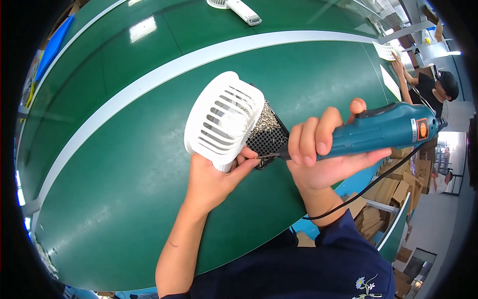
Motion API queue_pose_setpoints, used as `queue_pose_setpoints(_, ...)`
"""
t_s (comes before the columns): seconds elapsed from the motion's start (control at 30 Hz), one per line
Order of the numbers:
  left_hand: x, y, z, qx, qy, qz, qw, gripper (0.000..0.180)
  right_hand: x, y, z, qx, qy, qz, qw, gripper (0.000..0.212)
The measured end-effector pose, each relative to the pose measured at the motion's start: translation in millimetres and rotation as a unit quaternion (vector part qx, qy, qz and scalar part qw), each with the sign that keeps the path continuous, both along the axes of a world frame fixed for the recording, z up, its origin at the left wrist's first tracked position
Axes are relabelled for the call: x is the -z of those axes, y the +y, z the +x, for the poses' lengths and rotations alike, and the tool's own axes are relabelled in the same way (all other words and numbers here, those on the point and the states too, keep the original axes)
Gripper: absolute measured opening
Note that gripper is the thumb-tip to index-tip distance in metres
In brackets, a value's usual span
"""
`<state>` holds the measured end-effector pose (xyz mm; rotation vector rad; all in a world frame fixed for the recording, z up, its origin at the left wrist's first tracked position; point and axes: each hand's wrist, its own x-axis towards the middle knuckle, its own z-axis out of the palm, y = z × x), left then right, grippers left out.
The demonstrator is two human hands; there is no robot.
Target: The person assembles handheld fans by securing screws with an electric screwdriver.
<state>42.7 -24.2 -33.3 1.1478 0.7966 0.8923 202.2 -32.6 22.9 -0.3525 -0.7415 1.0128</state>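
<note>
My left hand (213, 180) grips a white slotted plastic housing (224, 117) by its narrow lower end. Its thumb and forefinger pinch at the tip of the driver bit; a tiny screw may be there, too small to make out. A teal electric screwdriver (376, 130) lies in my right hand (323, 149), fingers wrapped round its front part, with the bit pointing left at my left fingertips. Behind the housing stands a black perforated tray (269, 141) holding many small metal screws (265, 121); the housing hides part of it.
A green worktable (124, 189) spans the view, crossed by a pale strip (164, 64). Another white slotted part with a handle (243, 12) lies beyond the strip. The screwdriver's black cord (368, 192) hangs past my right forearm. Cardboard boxes (371, 222) and a co-worker (433, 87) are at the right.
</note>
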Motion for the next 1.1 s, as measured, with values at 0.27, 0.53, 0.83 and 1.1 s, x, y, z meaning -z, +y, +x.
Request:
queue_pose_setpoints(0.27, 3, -2, 4, -0.038, -0.037, 0.009, 0.999, 0.019, 2, 7, 9, -0.099, -0.092, 0.034, 0.99, 0.076)
queue_pose_setpoints(0.53, -8, 9, -2, -0.061, -0.097, -0.057, 0.992, 0.015, -2, 2, -2, -0.016, -0.001, 0.012, 1.0, 0.089)
queue_pose_setpoints(0.83, -3, 2, 8, -0.102, -0.341, -0.253, 0.9, 0.018, -2, -13, -10, -0.013, -0.028, 0.08, 0.996, 0.085)
queue_pose_setpoints(1.1, 2, 8, 13, -0.081, -0.32, -0.238, 0.913, 0.016, 9, -15, 1, -0.138, -0.046, 0.107, 0.984, 0.07)
